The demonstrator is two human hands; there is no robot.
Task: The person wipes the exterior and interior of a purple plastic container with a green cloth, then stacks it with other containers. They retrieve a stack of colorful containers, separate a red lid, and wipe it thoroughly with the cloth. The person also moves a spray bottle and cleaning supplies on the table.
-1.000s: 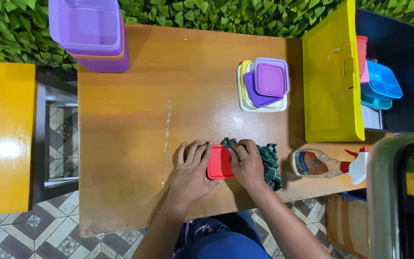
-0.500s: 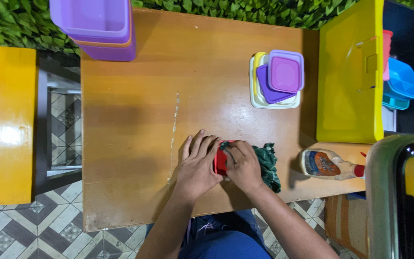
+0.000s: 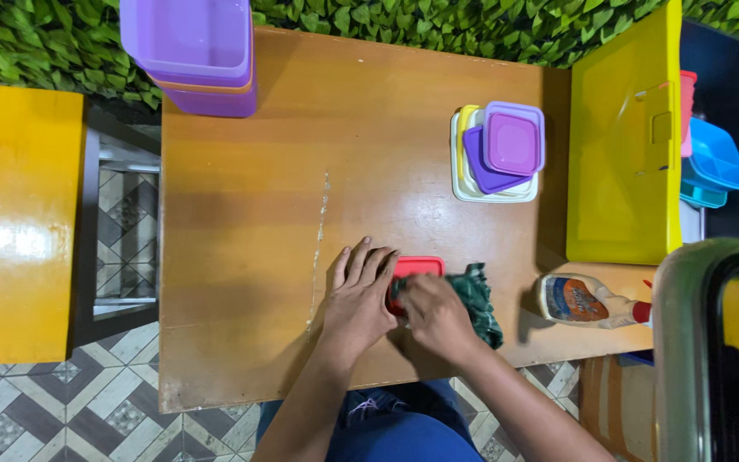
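Far left: yellow table (image 3: 14,218) beside the wooden table (image 3: 250,214). At the far left corner, stacked purple tubs (image 3: 198,51). Near the front edge, left hand (image 3: 359,299) laid flat, fingers spread, pressing on the left side of a red lid (image 3: 416,269). Right hand (image 3: 434,315) close against it, curled over a dark green cloth (image 3: 476,299) on that lid; grip hard to tell. Farther back, stack of purple, yellow and white lids (image 3: 498,154). Right: spray bottle (image 3: 588,301) lying flat, upright yellow panel (image 3: 622,154), blue containers (image 3: 712,162).
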